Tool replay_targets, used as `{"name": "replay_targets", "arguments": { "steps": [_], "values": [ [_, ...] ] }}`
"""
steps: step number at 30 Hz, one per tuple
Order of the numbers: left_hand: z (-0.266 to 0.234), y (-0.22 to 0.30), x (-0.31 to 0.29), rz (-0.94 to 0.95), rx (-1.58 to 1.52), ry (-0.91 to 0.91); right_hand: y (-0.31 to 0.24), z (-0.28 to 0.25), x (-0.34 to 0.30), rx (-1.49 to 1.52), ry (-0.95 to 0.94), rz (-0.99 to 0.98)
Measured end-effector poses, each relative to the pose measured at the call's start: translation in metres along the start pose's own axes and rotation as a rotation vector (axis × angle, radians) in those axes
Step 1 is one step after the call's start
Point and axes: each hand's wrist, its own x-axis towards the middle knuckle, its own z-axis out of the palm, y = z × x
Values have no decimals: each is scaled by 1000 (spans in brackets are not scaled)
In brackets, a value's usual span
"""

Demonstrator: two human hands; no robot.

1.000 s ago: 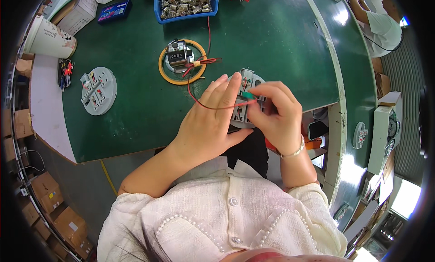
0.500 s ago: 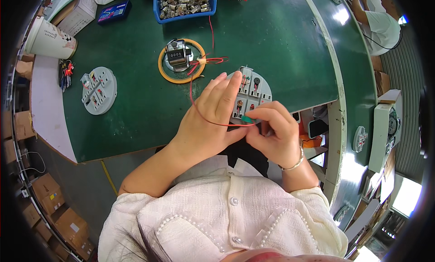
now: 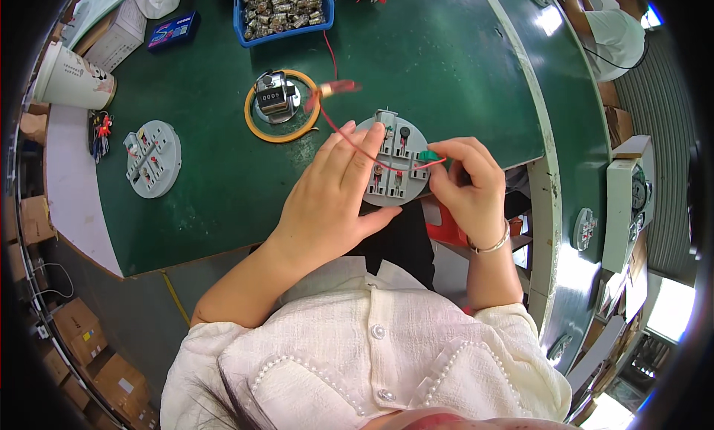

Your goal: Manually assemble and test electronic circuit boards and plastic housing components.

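A round grey board (image 3: 403, 188) with small electrical parts in its compartments lies at the table's front edge. My left hand (image 3: 327, 181) rests on its left side, fingers stretched out and thumb apart. At the board's right side, my right hand (image 3: 474, 181) pinches a green clip (image 3: 428, 156), its fingers closed. A thin red wire (image 3: 349, 141) runs from there across the board and my left fingers to a tied red wire bundle (image 3: 338, 87), blurred by motion. Whether the clip touches the board I cannot tell.
A tally counter (image 3: 274, 95) sits inside a yellow ring (image 3: 253, 125). Behind it stands a blue bin (image 3: 286, 36) of small metal-and-glass parts. Another grey board (image 3: 155, 159), a paper cup (image 3: 74, 77) and a blue box (image 3: 173, 30) are on the left. A co-worker (image 3: 613, 40) sits far right.
My right hand has moved up and right with the green clip, away from my left thumb. The red wire is drawn across the board, and its bundle has shifted up. My left hand stays on the board.
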Motion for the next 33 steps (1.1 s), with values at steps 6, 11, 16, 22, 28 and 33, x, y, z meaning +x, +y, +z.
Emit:
{"name": "replay_targets", "arguments": {
  "steps": [6,11,16,22,28,33],
  "values": [
    [2,2,3,-10,-23,-10,1,-4,5,-107,-49,-12],
    [1,5,3,-17,19,-32,4,-6,9,-63,-79,-7],
    [2,5,4,-17,27,-28,4,-9,5,-21,-64,-39],
    [5,4,3,-2,46,-20,3,-11,-7,19,-109,-12],
    [3,6,7,-22,29,-46,4,-9,-5,-48,-88,-112],
    [3,8,9,-28,31,-41,7,-10,-5,-65,-105,-129]
  ]
}}
